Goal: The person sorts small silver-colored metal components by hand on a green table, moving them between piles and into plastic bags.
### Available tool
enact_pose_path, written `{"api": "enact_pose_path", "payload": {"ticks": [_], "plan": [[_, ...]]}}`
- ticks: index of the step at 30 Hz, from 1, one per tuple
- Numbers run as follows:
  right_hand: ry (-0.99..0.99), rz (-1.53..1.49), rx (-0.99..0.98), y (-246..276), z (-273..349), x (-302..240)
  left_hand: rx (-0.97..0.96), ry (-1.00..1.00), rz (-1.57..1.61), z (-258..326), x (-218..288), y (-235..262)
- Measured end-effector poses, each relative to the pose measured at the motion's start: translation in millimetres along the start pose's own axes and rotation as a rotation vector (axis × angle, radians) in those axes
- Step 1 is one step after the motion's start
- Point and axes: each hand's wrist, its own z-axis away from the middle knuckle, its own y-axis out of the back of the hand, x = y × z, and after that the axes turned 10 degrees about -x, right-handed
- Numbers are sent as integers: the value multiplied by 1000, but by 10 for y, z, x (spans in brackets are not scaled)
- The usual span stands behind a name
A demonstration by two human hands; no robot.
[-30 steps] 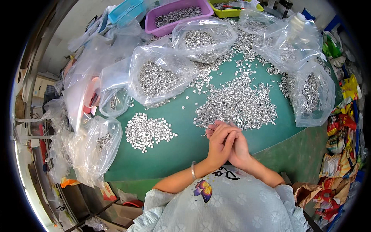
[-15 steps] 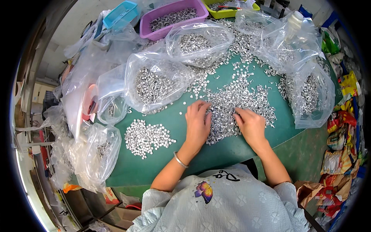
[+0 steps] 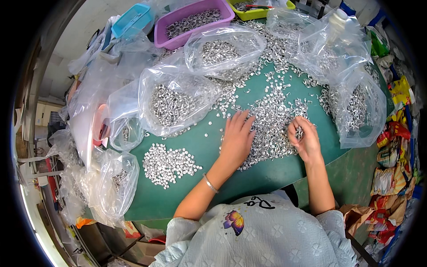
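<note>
A big heap of small silver metal pieces (image 3: pixel 272 124) lies in the middle of the green table (image 3: pixel 209 147). My left hand (image 3: pixel 237 138) rests flat on the heap's left edge, fingers spread. My right hand (image 3: pixel 303 140) sits at the heap's right edge with its fingers curled around a few of the pieces. A smaller sorted pile of the same pieces (image 3: pixel 169 163) lies to the left, apart from both hands.
Clear plastic bags of metal pieces (image 3: pixel 175 104) (image 3: pixel 224 49) (image 3: pixel 358 109) ring the heap. A purple tub (image 3: pixel 191 20), a blue box (image 3: pixel 130 18) and a yellow-green tray (image 3: pixel 258 6) stand at the back. More bags (image 3: pixel 113 184) hang off the left edge.
My hands were clasped together near the table's front edge, then moved apart onto the heap. My right hand has since curled around some pieces.
</note>
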Motion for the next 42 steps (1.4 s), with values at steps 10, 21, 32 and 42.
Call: {"api": "enact_pose_path", "payload": {"ticks": [10,21,32,42], "plan": [[46,561,170,272,210,-260,-190,-158,-329,-21,171,-51],[180,1590,580,551,476,-209,-203,-33,-340,219,171,91],[83,1755,438,436,786,-219,-207,-255,-299,-412,485,-89],[76,342,75,579,842,-208,-314,-358,-366,-267,394,-176]]}}
